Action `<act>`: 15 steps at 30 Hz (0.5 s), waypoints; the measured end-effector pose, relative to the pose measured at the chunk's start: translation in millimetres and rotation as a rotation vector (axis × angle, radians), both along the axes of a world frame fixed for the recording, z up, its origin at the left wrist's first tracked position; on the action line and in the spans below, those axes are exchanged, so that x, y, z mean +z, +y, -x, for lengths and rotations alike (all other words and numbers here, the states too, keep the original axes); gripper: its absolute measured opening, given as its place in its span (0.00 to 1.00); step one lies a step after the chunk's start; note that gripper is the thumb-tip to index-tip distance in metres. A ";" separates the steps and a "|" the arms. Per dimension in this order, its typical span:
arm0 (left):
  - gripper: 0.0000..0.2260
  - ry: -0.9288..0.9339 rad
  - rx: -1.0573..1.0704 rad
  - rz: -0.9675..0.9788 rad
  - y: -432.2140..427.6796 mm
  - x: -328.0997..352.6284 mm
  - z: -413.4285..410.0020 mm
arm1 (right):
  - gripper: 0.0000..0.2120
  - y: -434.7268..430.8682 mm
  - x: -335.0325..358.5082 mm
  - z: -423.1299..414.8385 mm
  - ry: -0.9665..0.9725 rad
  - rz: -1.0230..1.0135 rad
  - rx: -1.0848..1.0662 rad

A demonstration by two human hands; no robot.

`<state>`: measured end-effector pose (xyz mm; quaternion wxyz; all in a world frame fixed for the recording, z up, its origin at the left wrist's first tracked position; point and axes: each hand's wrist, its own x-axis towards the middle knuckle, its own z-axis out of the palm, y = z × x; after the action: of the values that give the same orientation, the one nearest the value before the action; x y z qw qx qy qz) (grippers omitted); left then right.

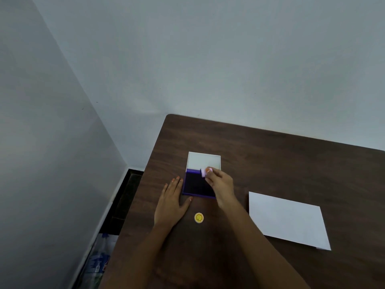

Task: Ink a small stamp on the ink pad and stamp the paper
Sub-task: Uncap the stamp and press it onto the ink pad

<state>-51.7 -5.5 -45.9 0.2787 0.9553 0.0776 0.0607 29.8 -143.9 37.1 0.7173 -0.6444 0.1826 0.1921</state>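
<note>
Head view is showing a dark brown table (270,163) set against pale walls. An ink pad (195,185) in a purple case is lying open at the middle of the table, its white lid (203,160) standing raised at the far side. The right hand (220,185) is gripping a small pale purple stamp (205,172) between its fingertips, closed around it, and is holding it at the far right corner of the dark pad surface; whether the stamp is touching the pad cannot be told, as that part is blurred. The left hand (170,202) is lying flat on the table, fingers spread and holding nothing, just beside the left edge of the ink pad, with the thumb reaching toward the near left corner of the case. A small round yellow stamp (199,217) is sitting on the table near the observer, between the two forearms. A white sheet of paper (289,220) is lying flat to the right, well apart from the ink pad. A plastic bag (100,261) is showing on the floor at the left of the table.
</note>
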 end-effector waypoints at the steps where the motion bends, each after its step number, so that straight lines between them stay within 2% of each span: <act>1: 0.28 0.002 0.006 0.011 0.1 1.2 -0.4 | 0.07 -6.8 5.5 -0.1 0.153 -0.245 -0.084; 3: 0.27 0.006 0.031 0.072 0.1 3.6 -1.3 | 0.05 -22.0 14.6 0.6 0.342 -0.571 -0.212; 6: 0.23 0.019 0.147 0.221 -0.9 10.4 -1.0 | 0.08 -41.5 24.0 4.3 0.378 -0.745 -0.231; 8: 0.20 -0.019 0.218 0.203 -3.3 16.1 -2.6 | 0.11 -53.0 30.6 8.3 0.375 -0.793 -0.212; 12: 0.15 -0.107 0.197 -0.022 -25.4 33.0 -12.1 | 0.09 -78.1 43.0 12.3 0.320 -0.782 -0.230; 15: 0.16 -0.141 0.098 0.063 -62.4 46.1 -16.2 | 0.07 -109.0 45.2 10.1 0.255 -0.767 -0.334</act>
<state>-35.5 -68.0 0.2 0.3103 0.9344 0.1063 0.1390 19.7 -252.8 82.3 0.8976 -0.2643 0.2867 0.2054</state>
